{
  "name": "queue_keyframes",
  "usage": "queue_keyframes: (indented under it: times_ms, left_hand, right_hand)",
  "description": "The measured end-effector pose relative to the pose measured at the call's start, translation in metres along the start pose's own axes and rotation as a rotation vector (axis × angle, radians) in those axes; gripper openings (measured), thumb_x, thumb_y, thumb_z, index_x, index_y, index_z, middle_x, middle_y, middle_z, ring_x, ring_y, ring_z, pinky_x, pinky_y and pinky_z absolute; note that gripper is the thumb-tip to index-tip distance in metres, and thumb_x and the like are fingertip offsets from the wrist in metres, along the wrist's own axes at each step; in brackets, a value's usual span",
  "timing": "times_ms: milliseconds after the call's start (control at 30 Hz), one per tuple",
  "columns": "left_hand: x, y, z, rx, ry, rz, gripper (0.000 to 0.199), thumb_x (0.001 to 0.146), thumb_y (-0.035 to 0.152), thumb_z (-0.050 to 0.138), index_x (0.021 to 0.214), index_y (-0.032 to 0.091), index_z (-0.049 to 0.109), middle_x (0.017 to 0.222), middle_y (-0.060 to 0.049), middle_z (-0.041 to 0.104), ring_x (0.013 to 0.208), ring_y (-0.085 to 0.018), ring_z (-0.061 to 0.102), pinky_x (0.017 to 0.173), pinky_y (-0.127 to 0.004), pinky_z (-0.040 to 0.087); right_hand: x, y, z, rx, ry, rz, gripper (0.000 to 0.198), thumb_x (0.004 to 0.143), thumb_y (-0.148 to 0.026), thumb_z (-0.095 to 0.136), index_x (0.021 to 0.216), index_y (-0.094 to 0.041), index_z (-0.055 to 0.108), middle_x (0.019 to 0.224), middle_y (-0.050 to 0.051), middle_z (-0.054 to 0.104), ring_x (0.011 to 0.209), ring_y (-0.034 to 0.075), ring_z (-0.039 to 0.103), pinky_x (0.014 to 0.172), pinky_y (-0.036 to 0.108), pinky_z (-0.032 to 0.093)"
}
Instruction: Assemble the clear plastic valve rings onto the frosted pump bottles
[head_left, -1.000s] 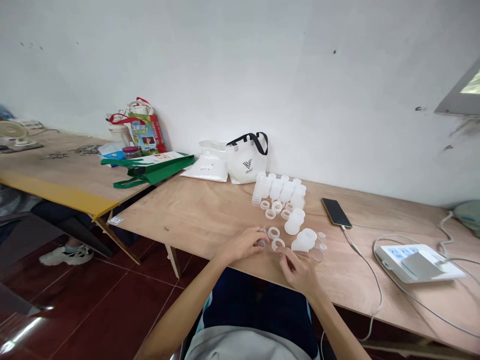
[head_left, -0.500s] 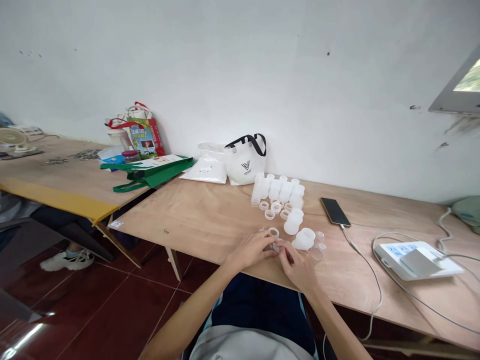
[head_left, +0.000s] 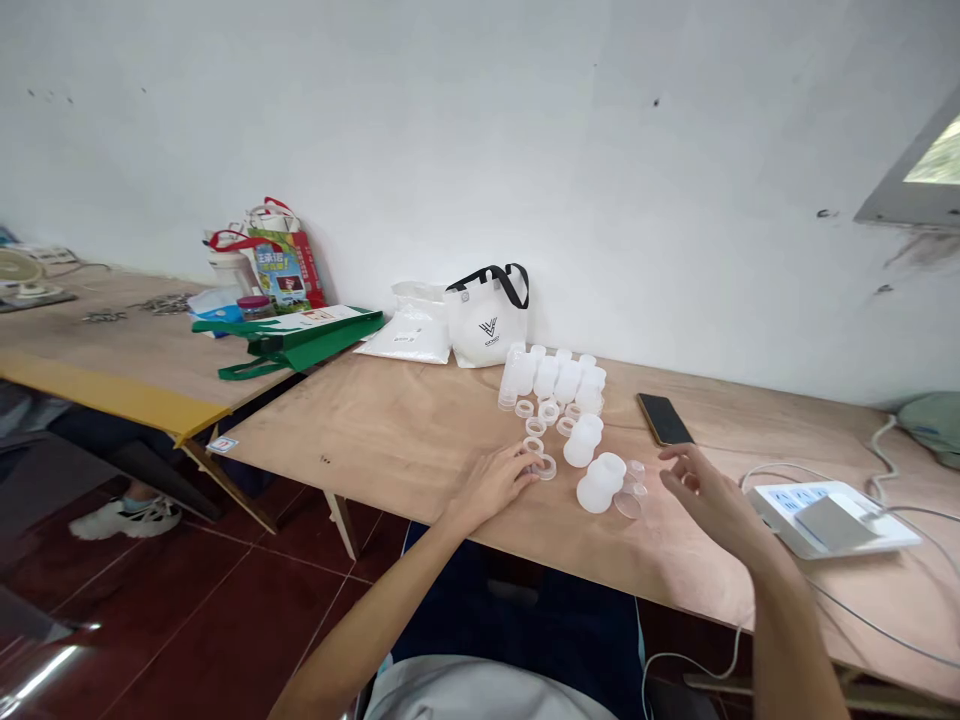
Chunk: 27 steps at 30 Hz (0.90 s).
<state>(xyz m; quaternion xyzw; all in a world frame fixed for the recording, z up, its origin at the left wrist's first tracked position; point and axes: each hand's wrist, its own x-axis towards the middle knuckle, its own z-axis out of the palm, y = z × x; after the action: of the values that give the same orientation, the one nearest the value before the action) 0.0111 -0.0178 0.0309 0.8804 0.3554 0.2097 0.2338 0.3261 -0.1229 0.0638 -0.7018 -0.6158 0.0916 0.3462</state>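
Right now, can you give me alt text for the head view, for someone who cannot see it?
A person's left hand rests on a plywood table, fingertips at a small clear plastic ring. The right hand hovers open and empty beside white plastic cups. More cups, a phone and a white bag sit farther back.

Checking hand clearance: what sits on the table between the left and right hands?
In the head view, between the left hand and right hand: a white plastic cup and a small clear lid.
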Motion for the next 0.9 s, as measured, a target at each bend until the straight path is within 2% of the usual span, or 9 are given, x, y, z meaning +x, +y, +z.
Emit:
queue_keyframes:
  times_ms: [67,100,200,267,367,500,600,700,900]
  left_hand:
    - [0.001,-0.004,0.001,0.009,0.018,0.007,0.021,0.103,0.031,0.055,0.118,0.028,0.07,0.122,-0.004,0.066,0.108,-0.023,0.064,0.092,-0.033,0.05]
    - [0.001,-0.006,0.001,0.01,0.024,0.019,0.021,0.103,0.03,0.055,0.119,0.028,0.07,0.122,-0.004,0.066,0.11,-0.023,0.063,0.093,-0.033,0.049]
    - [0.003,-0.014,-0.001,0.016,0.019,0.07,0.02,0.103,0.029,0.056,0.118,0.028,0.069,0.123,-0.003,0.067,0.114,-0.022,0.062,0.097,-0.033,0.047]
    - [0.003,-0.019,-0.003,0.027,0.001,0.089,0.019,0.104,0.031,0.056,0.118,0.028,0.069,0.123,-0.002,0.067,0.115,-0.022,0.061,0.099,-0.033,0.045]
    - [0.004,-0.024,-0.005,0.054,-0.005,0.072,0.018,0.104,0.032,0.056,0.117,0.029,0.068,0.124,-0.002,0.068,0.116,-0.022,0.06,0.1,-0.035,0.041]
    - [0.004,-0.027,-0.005,0.077,0.008,0.033,0.019,0.104,0.032,0.056,0.119,0.03,0.068,0.125,-0.001,0.068,0.117,-0.022,0.059,0.1,-0.036,0.038]
    - [0.005,-0.028,-0.004,0.08,0.005,0.018,0.021,0.104,0.032,0.054,0.12,0.031,0.068,0.126,-0.001,0.067,0.117,-0.022,0.058,0.103,-0.037,0.037]
    - [0.006,-0.03,-0.003,0.069,0.004,0.025,0.024,0.105,0.03,0.052,0.122,0.032,0.068,0.13,-0.001,0.065,0.123,-0.022,0.056,0.109,-0.038,0.033]
    - [0.005,-0.033,-0.004,0.008,0.01,0.048,0.022,0.103,0.023,0.053,0.116,0.029,0.069,0.127,-0.001,0.067,0.127,-0.022,0.056,0.113,-0.041,0.034]
  right_hand:
    - [-0.004,0.016,-0.005,0.051,-0.205,0.092,0.046,0.082,-0.054,0.069,0.117,-0.026,0.056,0.081,-0.001,0.064,0.058,0.017,0.06,0.041,0.024,0.04]
    - [-0.007,0.021,-0.004,0.075,-0.248,0.113,0.057,0.08,-0.055,0.071,0.126,-0.027,0.052,0.085,0.0,0.064,0.06,0.018,0.061,0.037,0.022,0.038]
    - [-0.008,0.023,0.007,0.081,-0.315,0.155,0.096,0.071,-0.051,0.082,0.152,-0.032,0.036,0.098,0.002,0.062,0.064,0.018,0.065,0.034,0.022,0.038]
    - [-0.003,0.018,0.017,0.063,-0.339,0.18,0.112,0.065,-0.049,0.086,0.16,-0.032,0.029,0.103,0.005,0.064,0.064,0.019,0.066,0.034,0.023,0.041]
    - [0.007,0.013,0.028,0.041,-0.329,0.122,0.098,0.067,-0.048,0.085,0.154,-0.026,0.045,0.099,0.006,0.069,0.061,0.019,0.065,0.041,0.028,0.048]
    - [0.015,0.016,0.036,-0.003,-0.207,-0.038,0.075,0.073,-0.048,0.082,0.141,-0.026,0.059,0.094,0.004,0.073,0.06,0.019,0.063,0.051,0.03,0.05]
    - [0.019,0.019,0.041,0.024,-0.159,-0.098,0.073,0.075,-0.05,0.081,0.141,-0.026,0.058,0.103,0.006,0.074,0.071,0.021,0.066,0.062,0.033,0.053]
    - [0.022,0.02,0.046,0.048,-0.146,-0.09,0.073,0.078,-0.051,0.079,0.142,-0.025,0.055,0.109,0.008,0.071,0.079,0.022,0.067,0.072,0.037,0.055]
    - [0.021,0.026,0.04,0.06,-0.159,-0.043,0.092,0.073,-0.053,0.083,0.153,-0.028,0.044,0.108,0.007,0.064,0.066,0.017,0.063,0.061,0.036,0.057]
